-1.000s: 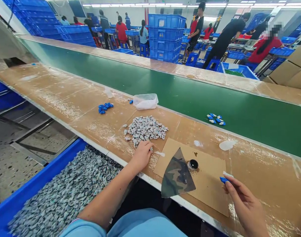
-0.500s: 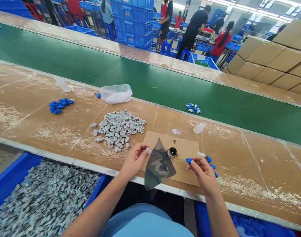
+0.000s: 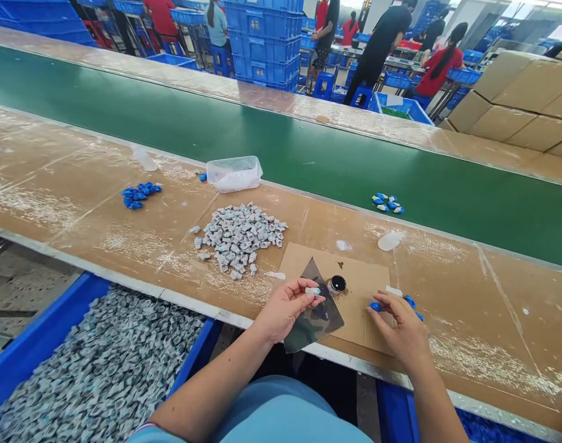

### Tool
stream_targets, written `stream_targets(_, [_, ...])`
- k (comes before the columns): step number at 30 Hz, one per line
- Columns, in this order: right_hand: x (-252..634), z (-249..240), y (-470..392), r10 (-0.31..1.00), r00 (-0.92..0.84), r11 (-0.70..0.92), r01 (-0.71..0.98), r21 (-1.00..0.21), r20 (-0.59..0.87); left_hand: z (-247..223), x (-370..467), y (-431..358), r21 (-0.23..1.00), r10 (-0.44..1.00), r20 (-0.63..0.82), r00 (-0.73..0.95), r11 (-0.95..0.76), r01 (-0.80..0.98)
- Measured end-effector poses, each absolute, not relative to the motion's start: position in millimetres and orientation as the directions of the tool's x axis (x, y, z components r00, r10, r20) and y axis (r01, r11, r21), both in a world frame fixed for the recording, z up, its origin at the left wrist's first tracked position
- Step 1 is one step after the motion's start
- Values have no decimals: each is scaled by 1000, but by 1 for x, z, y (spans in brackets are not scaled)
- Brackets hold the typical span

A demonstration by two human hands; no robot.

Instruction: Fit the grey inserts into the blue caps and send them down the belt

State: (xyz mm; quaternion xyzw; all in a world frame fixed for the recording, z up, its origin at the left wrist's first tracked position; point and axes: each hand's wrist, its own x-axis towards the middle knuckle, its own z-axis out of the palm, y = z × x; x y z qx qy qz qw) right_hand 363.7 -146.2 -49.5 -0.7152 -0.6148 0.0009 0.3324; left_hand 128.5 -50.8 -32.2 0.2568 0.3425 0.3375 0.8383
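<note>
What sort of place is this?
Probably a factory assembly hall: a long green belt runs alongside the worktable, small gray parts lie heaped on that table, and blue crates stand stacked beyond the belt.

On the worktop (image 3: 179, 215), a heap of small parts (image 3: 246, 237) lies left of a cardboard sheet (image 3: 361, 320), with a tub (image 3: 237, 175) on its far side; a jar (image 3: 337, 283) stands on the cardboard, right of a patch (image 3: 308, 335); a crate (image 3: 36, 344) sits near left, below the worktop
</note>
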Motion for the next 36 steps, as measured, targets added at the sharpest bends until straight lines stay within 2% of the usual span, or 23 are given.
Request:
stream_targets(5, [354,-41,-141,911,212,30,822,-569,354,-33,129,-50,660,718,-422,554,662,-354])
stream_targets(9, [344,-31,-133,939,172,41,805,-592,298,-34,130,-49,659,696,-426,579,677,-329])
stream_targets(14, [334,-27,-121,934,200,43,759,-649,295,-37,132,-48,690,732,-423,534,642,-334])
stream_targets(20, [329,-23,-113,941,174,53,773,-632,291,-47,133,-50,772,795,-380,473,554,-310])
stream_targets(27, [329,-23,-109,950,153,45,793,-607,271,-50,134,-53,821,788,-356,503,520,-234])
stream_targets(31, [328,-20,-108,947,145,64,790,-609,287,-54,134,-54,896,836,-273,476,401,-190])
stream_targets(34, [327,-20,-108,939,203,36,745,-666,278,-57,135,-55,931,863,-215,458,322,-169])
stream_targets(36, [326,-22,-108,935,260,7,665,-747,241,-57,137,-56,919,853,-223,472,346,-190])
